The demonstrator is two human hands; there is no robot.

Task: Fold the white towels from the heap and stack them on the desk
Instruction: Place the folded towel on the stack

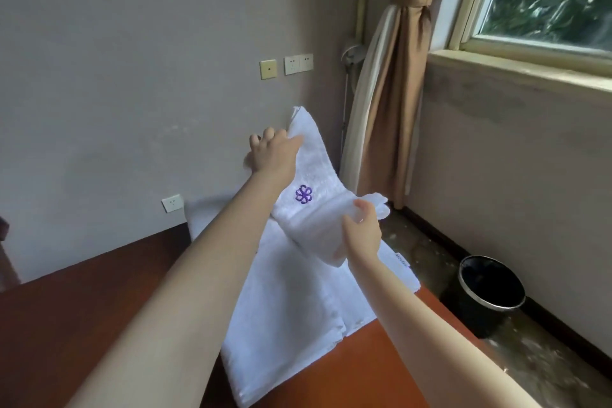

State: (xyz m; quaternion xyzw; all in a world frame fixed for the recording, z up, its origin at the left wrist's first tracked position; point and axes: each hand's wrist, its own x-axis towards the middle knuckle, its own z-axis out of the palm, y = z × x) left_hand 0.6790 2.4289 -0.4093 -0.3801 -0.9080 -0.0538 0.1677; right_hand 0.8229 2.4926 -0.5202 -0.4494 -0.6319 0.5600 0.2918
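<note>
1. Head view: desk (pixel 82 308), brown, carrying the stack (pixel 291 308) at its right edge.
2. Stack: white towels lying flat, directly under the held towel (pixel 318 175).
3. Towel: raised clear of the stack, long axis running from far and high to near and low.
4. Left hand (pixel 271 156): grips the far, upper end.
5. Right hand (pixel 362 232): pinches the near end and is closer to the stack.

— Which one is off the table (pixel 82 308)?
— The white towel (pixel 318 156) with the purple flower emblem (pixel 303 194). It is folded into a long band and slants above the table, the left hand (pixel 271 152) gripping its far upper end and the right hand (pixel 362 235) its near lower end.
— And the others?
— A stack of folded white towels (pixel 298 301) lies flat at the table's right edge, beneath it.
</note>
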